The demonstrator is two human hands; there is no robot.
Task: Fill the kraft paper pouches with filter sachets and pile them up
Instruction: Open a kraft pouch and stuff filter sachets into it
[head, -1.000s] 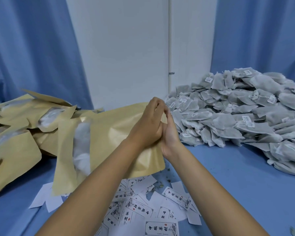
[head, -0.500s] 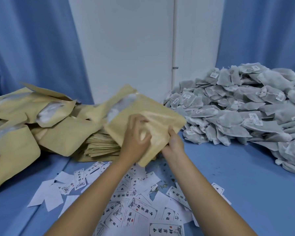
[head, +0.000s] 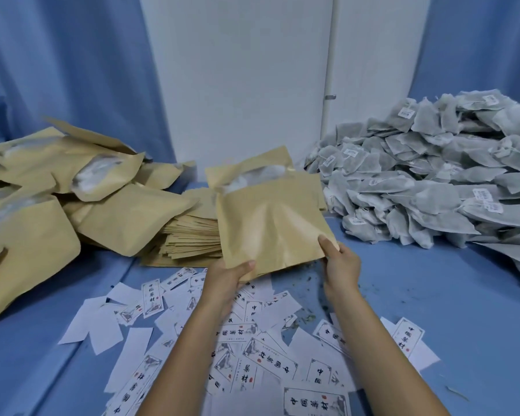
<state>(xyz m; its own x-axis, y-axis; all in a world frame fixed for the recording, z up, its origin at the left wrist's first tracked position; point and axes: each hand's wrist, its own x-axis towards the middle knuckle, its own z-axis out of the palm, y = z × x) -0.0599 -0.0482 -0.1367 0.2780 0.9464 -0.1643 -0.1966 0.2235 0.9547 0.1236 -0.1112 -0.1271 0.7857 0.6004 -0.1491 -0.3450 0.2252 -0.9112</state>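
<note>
While both hands grip its lower edge, the pouch [head: 267, 214] stands upright above the surface [head: 433, 295], window side facing away; left hand [head: 227, 276] pinches the bottom-left corner, right hand [head: 339, 262] clamps the bottom-right, thumb on the paper; filled pouches [head: 57, 193] heap at left, flat empties [head: 192, 235] stacked behind, sachets [head: 433, 175] piled at right, labels [head: 252, 349] scattered underneath.

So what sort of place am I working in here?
Likely a small hand-packing station: a heap of filter sachets, a stack of flat kraft pouches and loose printed labels on a blue table.
</note>
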